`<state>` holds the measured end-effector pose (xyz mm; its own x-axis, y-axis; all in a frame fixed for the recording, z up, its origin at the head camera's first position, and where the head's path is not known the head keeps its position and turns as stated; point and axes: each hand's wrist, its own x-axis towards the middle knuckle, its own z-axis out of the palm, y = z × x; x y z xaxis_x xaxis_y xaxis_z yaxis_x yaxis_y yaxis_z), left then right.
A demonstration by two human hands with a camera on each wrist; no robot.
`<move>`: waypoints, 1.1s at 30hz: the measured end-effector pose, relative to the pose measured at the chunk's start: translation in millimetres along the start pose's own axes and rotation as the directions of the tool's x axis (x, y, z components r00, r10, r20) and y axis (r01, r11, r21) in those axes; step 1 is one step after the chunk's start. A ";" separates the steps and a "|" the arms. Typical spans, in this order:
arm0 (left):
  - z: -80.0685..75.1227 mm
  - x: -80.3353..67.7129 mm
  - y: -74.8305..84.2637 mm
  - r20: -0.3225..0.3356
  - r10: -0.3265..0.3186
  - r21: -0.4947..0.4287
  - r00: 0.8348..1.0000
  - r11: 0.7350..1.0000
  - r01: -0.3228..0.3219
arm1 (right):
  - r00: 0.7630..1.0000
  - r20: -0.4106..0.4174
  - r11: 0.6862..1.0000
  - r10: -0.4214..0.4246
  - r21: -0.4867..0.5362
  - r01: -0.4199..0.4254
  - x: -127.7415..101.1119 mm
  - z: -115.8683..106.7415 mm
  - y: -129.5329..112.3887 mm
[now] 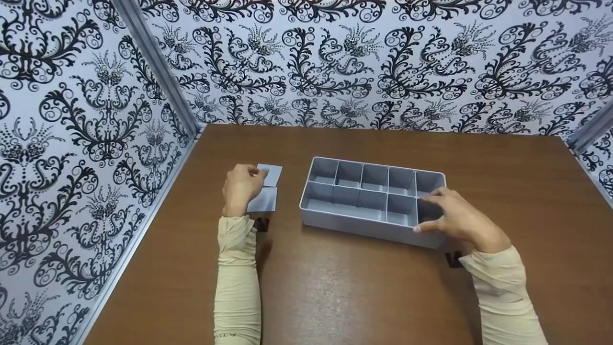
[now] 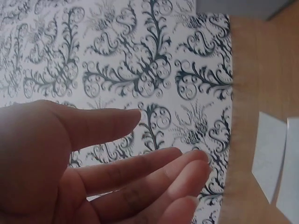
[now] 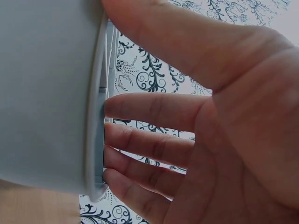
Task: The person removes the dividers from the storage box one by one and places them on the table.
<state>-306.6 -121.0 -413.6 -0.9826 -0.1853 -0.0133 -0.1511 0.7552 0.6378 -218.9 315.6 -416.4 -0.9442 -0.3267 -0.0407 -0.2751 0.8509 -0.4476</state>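
A long grey organizer box [image 1: 368, 230] with several compartments sits on the table. My right hand [image 1: 457, 218] is at its right end, thumb at the front wall and fingers over the end compartments. In the right wrist view, its nearly straight fingers [image 3: 154, 112] have their tips right at the box's rim. My left hand [image 1: 242, 187] is above the table to the left, overlapping two thin grey square panels, the far panel [image 1: 271, 174] and the near panel [image 1: 263, 199]. The left wrist view shows nothing between its thumb and relaxed fingers [image 2: 154, 182].
The brown wooden table [image 1: 316, 292] meets a black-and-white patterned wall [image 1: 335, 62] at the back and another at the left. A grey metal post [image 1: 158, 62] stands in the corner behind the left hand. The box's front left compartment is longer than the others.
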 end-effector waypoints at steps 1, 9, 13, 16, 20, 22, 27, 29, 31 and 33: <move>0.4 -0.8 1.8 -0.003 0.017 -0.002 1.000 1.000 -0.017 | 1.000 -0.001 1.000 0.001 0.002 -0.001 0.0 0.1 0.0; 3.2 -8.7 14.9 -0.023 0.060 0.012 0.998 0.998 -0.060 | 1.000 -0.007 1.000 -0.009 0.011 0.009 -0.1 0.0 -0.2; 6.9 -14.7 27.1 -0.010 0.096 0.010 0.995 0.995 -0.096 | 1.000 -0.009 1.000 -0.011 0.004 0.011 -0.2 -0.1 0.3; 10.4 -19.6 36.4 0.001 0.140 0.008 0.990 0.990 -0.140 | 1.000 -0.011 1.000 -0.011 0.002 0.011 0.0 0.1 0.3; 17.0 -26.8 47.1 -0.031 0.223 0.020 0.974 0.975 -0.222 | 1.000 -0.006 1.000 -0.001 0.004 0.001 0.4 0.1 -0.3; 21.3 -30.6 51.9 -0.051 0.263 0.017 0.963 0.965 -0.263 | 1.000 -0.005 1.000 0.002 0.002 -0.002 0.5 0.0 -0.6; 32.6 -40.3 64.7 -0.052 0.324 0.010 0.945 0.946 -0.324 | 1.000 -0.006 1.000 0.006 0.002 -0.006 0.6 0.4 -0.5; 37.1 -44.1 70.6 -0.038 0.343 0.020 0.939 0.939 -0.342 | 1.000 -0.008 1.000 0.007 0.005 -0.007 0.3 0.7 -0.4; 42.1 -47.7 76.7 -0.024 0.369 0.036 0.929 0.929 -0.368 | 1.000 -0.014 1.000 0.003 0.008 -0.003 -0.2 1.0 -0.4; 46.9 -51.4 83.4 -0.013 0.388 0.055 0.922 0.921 -0.387 | 1.000 -0.024 1.000 -0.005 0.012 0.005 -0.7 1.3 -0.6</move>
<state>-273.8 -19.0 -395.9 -0.9627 0.1137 0.2455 0.2349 0.8014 0.5501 -217.9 314.8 -417.3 -0.9470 -0.3209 -0.0172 -0.2778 0.8443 -0.4582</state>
